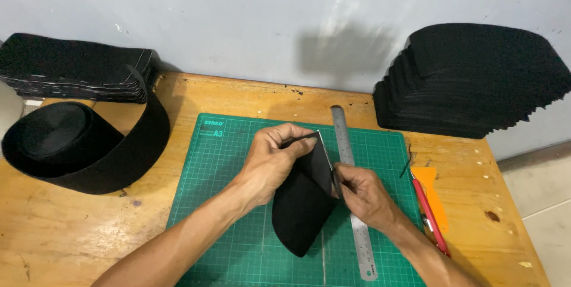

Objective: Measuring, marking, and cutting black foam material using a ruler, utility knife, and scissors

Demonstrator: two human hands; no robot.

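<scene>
- The left hand (270,159) has a tight grip on the top fold of a black felt piece (303,209), which sits over the green cutting mat (232,204) on the desk (71,227).
- The right hand (363,195) pinches the same piece at its edge, just beside the steel ruler (354,192).
- If either grip loosens, the fold may spring open.
- A bump from the right wrist could push the ruler askew.
- The red knife (429,212) lies near; a careless elbow could knock it off.

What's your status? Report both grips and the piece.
Left hand grip shut on curved black fabric piece. Right hand pinching its folded edge. Long steel ruler lying alongside on green cutting mat.
</scene>
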